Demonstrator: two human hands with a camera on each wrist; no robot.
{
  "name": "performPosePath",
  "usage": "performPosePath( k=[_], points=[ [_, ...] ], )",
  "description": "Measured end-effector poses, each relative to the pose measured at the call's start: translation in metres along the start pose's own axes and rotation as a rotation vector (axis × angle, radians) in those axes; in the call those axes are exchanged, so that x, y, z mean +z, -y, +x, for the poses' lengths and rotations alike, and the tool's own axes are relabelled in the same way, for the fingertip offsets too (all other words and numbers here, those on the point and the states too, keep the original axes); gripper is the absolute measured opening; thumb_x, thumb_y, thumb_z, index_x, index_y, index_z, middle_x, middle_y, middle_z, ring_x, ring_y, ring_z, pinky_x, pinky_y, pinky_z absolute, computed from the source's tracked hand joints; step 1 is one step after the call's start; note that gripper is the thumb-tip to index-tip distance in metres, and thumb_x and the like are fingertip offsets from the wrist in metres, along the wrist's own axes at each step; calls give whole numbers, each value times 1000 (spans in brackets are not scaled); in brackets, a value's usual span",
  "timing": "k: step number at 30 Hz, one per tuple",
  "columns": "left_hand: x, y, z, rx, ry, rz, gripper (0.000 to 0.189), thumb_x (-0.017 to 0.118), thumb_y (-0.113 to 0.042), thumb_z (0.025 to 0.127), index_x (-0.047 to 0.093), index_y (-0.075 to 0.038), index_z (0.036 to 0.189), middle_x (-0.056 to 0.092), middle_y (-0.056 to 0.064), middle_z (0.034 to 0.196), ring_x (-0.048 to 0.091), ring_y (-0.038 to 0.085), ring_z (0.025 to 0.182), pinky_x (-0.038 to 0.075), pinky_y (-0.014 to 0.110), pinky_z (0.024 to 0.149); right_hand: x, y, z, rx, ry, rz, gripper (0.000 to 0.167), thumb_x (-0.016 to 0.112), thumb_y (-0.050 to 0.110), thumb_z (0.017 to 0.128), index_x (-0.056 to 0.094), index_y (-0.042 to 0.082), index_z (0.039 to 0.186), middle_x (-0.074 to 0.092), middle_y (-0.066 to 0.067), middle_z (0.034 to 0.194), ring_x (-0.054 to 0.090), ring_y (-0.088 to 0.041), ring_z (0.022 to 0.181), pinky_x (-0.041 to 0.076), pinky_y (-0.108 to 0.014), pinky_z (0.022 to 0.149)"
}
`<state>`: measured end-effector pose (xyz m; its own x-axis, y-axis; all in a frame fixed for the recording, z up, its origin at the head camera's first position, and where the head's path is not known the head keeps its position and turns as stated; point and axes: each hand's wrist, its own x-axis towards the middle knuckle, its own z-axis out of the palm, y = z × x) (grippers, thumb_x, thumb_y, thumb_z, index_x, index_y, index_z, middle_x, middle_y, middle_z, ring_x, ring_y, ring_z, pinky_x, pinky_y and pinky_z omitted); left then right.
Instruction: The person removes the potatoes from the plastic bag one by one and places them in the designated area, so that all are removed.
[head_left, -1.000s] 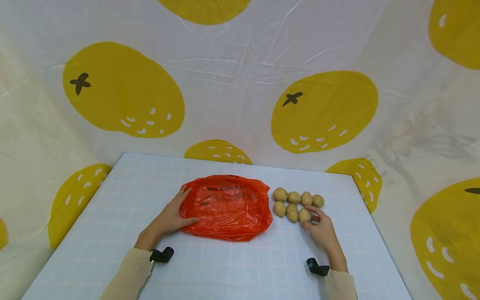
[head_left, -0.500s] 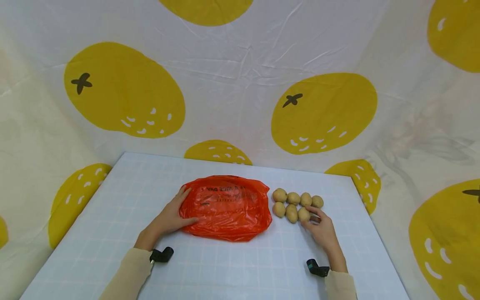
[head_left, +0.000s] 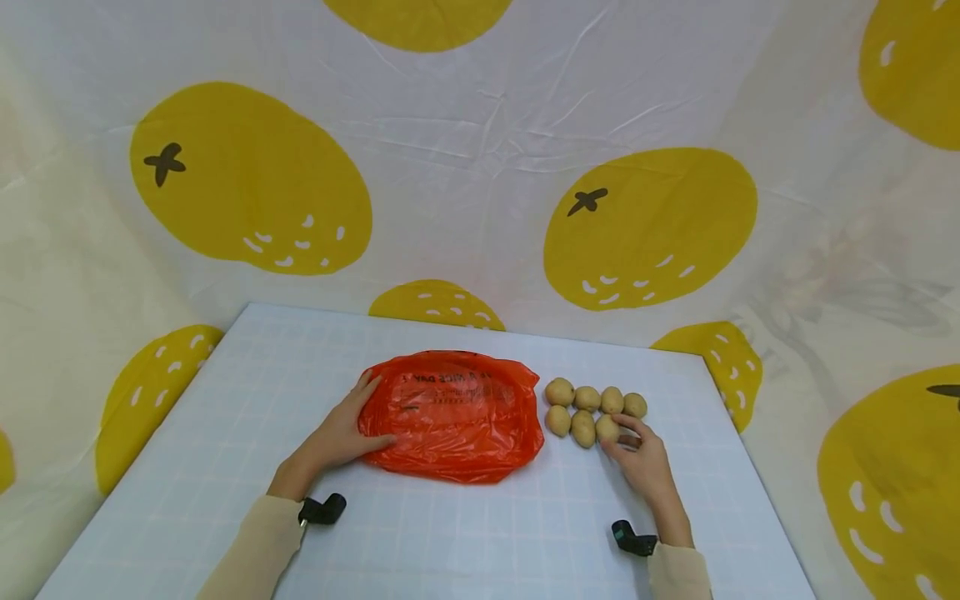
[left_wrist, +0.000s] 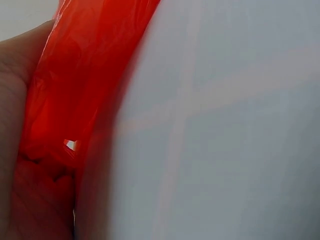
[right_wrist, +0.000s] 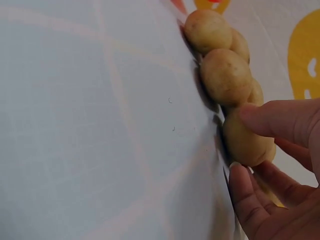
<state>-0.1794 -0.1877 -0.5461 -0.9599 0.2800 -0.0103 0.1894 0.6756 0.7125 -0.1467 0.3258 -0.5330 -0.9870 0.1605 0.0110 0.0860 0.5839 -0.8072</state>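
Note:
A red plastic bag [head_left: 457, 421] with dark print lies spread on the table. My left hand [head_left: 343, 429] holds its left end, fingers along the far side and thumb on the near side. In the left wrist view the red plastic [left_wrist: 90, 65] lies against the palm, and its folds hide part of the hand. Right of the bag, potatoes lie in two rows. My right hand [head_left: 641, 458] grips the rightmost potato [head_left: 607, 428] of the near row. In the right wrist view the thumb presses that potato [right_wrist: 245, 140], with other fingers curled below and behind it.
The other near-row potatoes [head_left: 582, 427] and the back row [head_left: 587, 398] sit close together. A pale checked cloth covers the table [head_left: 465, 542]. Behind it hangs a light curtain [head_left: 457, 200] with big yellow fruit prints. Black wrist cameras [head_left: 324, 509] sit on both wrists.

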Motion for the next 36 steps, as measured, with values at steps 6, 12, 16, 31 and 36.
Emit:
performPosePath(
  k=[6,12,16,31,36],
  points=[
    [-2,-1,0,3,5,1,113,82,-53,82,19,-9,165,7,17,174,18,48,156,30,72,116,-3,2,-2,6,23,-2,53,78,15,93,57,2,140,55,-24,145,64,-39,119,51,-13,81],
    [-5,-2,-1,-4,8,2,112,82,-51,83,20,-9,165,7,18,173,18,49,155,31,72,115,-8,13,-4,15,37,-39,58,79,23,93,56,6,143,50,-20,151,61,-40,125,49,-13,83],
    [-5,-1,-2,4,3,-4,112,83,-49,83,19,-8,165,7,17,173,19,49,155,31,72,115,-9,17,-5,1,41,-42,60,80,24,92,55,6,143,50,-21,151,61,-41,126,49,-13,83],
    [-6,2,-6,26,3,-1,111,83,-49,83,21,-5,164,6,19,173,16,51,155,27,74,116,-16,11,-9,-29,50,-85,62,79,25,93,53,1,144,50,-22,151,59,-43,127,58,-46,96],
    [-5,1,-5,39,6,-7,111,83,-49,83,22,-5,164,5,18,173,16,51,155,26,74,116,-18,7,-9,-43,64,-100,61,78,25,94,52,1,144,49,-22,152,59,-43,127,59,-45,95]
  ],
)
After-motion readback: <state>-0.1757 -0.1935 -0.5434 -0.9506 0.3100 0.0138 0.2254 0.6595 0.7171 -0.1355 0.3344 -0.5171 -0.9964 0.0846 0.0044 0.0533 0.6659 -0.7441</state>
